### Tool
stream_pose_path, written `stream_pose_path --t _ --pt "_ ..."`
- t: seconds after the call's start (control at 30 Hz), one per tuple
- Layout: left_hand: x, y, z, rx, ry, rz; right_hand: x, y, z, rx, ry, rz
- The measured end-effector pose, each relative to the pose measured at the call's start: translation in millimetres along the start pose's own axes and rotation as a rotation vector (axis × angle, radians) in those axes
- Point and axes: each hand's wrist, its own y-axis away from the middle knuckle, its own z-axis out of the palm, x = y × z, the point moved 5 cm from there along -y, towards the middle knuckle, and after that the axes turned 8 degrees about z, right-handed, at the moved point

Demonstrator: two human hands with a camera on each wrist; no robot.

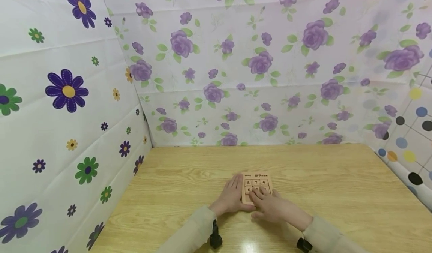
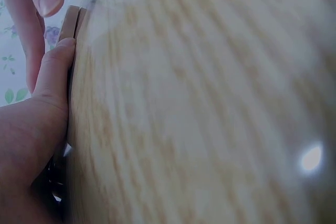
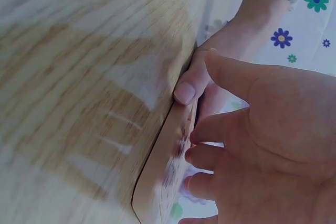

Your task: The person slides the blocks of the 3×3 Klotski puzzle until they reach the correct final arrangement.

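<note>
A wooden sliding number puzzle lies flat on the table, with tiles marked 8, 7, 4 and 6 readable. My left hand rests along its left side with straight fingers, the thumb against the near edge. In the left wrist view that thumb touches the board's edge. Over the lower row of tiles is my right hand, its fingertips on or just above them and hiding some. The right wrist view shows the right palm with its fingers reaching over the puzzle's face.
The light wood-grain table spreads around the puzzle. Flowered cloth walls stand at the back and left, and a dotted cloth at the right. Black wrist cameras sit on both sleeves.
</note>
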Motion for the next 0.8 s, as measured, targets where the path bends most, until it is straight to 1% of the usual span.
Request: stream_pose_path --t 0.43,0.67,0.8 --pt "1.8 0.3 -1.9 -0.024 -0.016 -0.001 -2.5 -7.2 0.8 -0.005 -0.041 0.003" --pt "1.0 -0.5 -0.5 -0.014 -0.021 0.001 -4.0 -7.0 0.5 -0.002 -0.019 0.011" --pt "1.2 0.1 -2.1 -0.002 -0.006 0.007 -4.8 -6.3 1.1 0.004 0.002 0.009"
